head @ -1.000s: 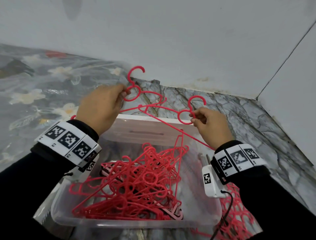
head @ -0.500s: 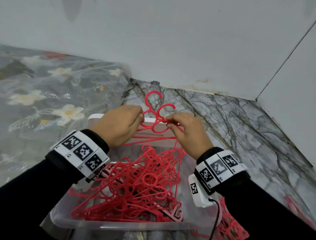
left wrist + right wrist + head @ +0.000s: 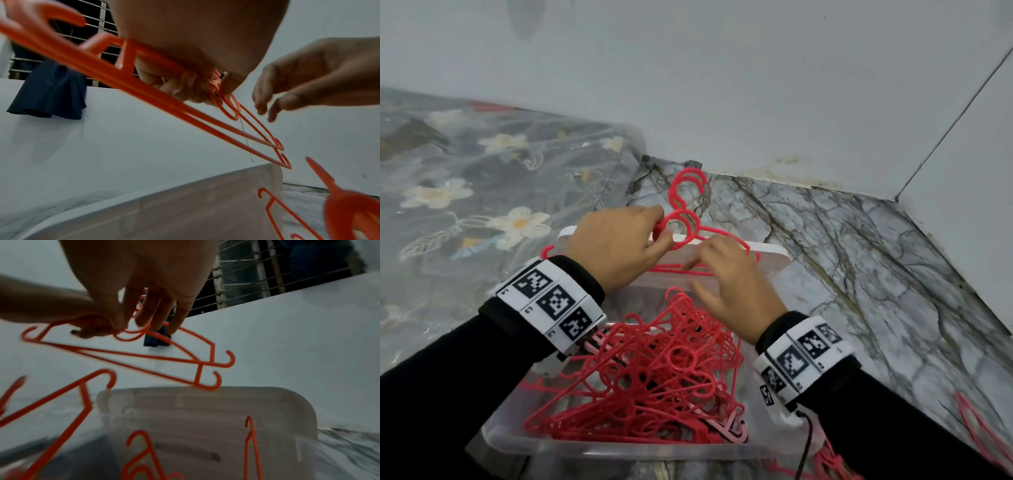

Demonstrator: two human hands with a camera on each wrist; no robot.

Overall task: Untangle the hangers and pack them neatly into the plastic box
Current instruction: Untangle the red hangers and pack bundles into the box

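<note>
Overhead, the plastic box (image 3: 774, 255) is the anchor: the left hand (image 3: 616, 246) pinches the necks of two stacked hangers (image 3: 683, 219) over the box's far rim, their hooks pointing beyond it. The right hand (image 3: 732, 284) hovers just inside that rim with fingers loosely spread, gripping nothing. A tangled heap of hangers (image 3: 654, 383) fills the box's middle and near end, and a few more strays (image 3: 972, 421) lie outside its right wall.

From the left wrist, the left hand (image 3: 197, 53) shows fingers curled round the paired hangers (image 3: 164, 100) at the ring below the hooks, the bars running out over the box wall (image 3: 185, 203); the right hand (image 3: 308, 78) is apart from them, relaxed.

From the right wrist, the right hand's fingers (image 3: 156, 305) hang straight above the pair (image 3: 144, 358), whose end hooks sit just above the box's far rim (image 3: 287, 391).

These hangers look light, thin and springy, likely to snag by their small end hooks; the neck seems the surest hold. Free room lies along the box's far wall; the heap crowds the rest.
</note>
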